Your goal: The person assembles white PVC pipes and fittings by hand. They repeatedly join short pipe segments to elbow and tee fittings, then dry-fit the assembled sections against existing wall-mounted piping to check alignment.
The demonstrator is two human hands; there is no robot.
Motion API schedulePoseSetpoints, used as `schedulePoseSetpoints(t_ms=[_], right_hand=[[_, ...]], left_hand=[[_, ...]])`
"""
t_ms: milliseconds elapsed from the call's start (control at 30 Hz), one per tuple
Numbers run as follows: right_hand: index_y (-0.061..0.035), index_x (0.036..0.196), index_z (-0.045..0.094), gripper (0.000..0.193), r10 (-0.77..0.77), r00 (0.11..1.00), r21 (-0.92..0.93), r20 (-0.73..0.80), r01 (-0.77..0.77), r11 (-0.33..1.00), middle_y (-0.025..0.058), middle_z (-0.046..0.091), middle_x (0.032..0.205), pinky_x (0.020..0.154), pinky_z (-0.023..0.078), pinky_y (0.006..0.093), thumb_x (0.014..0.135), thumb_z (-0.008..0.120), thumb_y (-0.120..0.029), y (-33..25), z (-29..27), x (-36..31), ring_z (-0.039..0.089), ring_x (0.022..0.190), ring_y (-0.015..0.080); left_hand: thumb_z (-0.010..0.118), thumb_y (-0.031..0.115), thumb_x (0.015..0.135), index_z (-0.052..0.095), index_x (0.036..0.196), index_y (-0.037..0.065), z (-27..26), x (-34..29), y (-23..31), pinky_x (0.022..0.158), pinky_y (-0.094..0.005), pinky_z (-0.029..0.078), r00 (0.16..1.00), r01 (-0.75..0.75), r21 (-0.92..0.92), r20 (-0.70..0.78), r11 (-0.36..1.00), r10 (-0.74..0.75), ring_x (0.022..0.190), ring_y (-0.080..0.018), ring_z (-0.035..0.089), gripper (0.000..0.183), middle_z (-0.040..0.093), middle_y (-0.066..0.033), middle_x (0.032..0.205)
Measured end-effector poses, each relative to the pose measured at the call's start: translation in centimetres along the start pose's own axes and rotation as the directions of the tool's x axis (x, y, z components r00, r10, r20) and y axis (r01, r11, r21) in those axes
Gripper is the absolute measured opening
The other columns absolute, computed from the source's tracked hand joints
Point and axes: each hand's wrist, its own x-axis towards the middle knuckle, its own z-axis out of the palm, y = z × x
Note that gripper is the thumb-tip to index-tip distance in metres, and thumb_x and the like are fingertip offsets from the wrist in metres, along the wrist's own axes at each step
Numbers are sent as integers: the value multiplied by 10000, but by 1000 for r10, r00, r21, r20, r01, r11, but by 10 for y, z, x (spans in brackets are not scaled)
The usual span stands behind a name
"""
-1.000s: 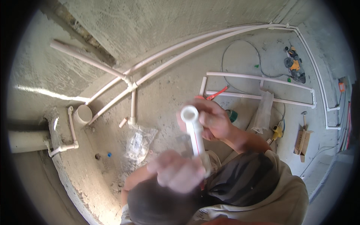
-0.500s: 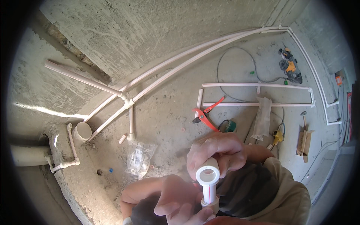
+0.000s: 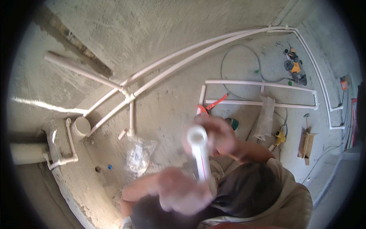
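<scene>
Between my hands is a short white plastic pipe with a red stripe, tilted, with a round open-ended fitting at its upper end. My right hand, a little smeared, is closed beside that fitting and grips it. At the pipe's lower end, my left hand is closed, blurred by motion; the fingers partly hide another pale fitting there. Just beyond my right hand, a red pipe cutter lies on the floor, partly covered by the hand.
White pipes run along the wall, with a branch near a clear bag of fittings. A rectangular pipe frame, a plastic sleeve, a cardboard box and a corded power tool lie to the right.
The pipe and both hands have moved upward and away from my body, and more of the striped pipe shows. The view has shifted slightly.
</scene>
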Motion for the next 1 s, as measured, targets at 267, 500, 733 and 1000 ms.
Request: schedulePoseSetpoints(t_ms=[267,500,733,1000], right_hand=[[-15,1376,593,381,226,966,613,-129,-101,784,95,697,1230,974,572,373,1156,491,-309,67,-81,15,683,1110,200],[-42,1300,605,324,244,957,638,-156,-90,765,54,635,1115,843,512,328,1149,491,-305,85,-83,17,600,987,168],[-27,1366,590,409,316,935,656,-159,-140,742,70,643,1148,866,514,320,1101,596,-338,78,-84,16,608,1014,172],[-35,1436,560,451,320,881,397,-349,-170,902,77,656,1201,771,490,310,1135,536,-370,69,-84,12,623,958,151]], left_hand=[[778,115,707,734,1163,29,65,-28,-92,834,-416,396,995,102,-15,-7,995,-102,881,-287,600,466,732,-117,1118],[923,364,801,641,1311,-54,73,-44,-99,904,-415,487,973,227,-12,53,974,-226,1004,-323,636,717,717,-196,1152],[956,246,720,533,1457,-32,76,-70,-92,1050,-487,425,950,297,-181,-44,938,-310,1234,-415,570,893,588,-237,1364],[951,259,771,559,1372,-39,59,-57,-57,939,-438,502,761,645,-216,95,733,-641,1133,-306,614,777,608,-214,1298]])
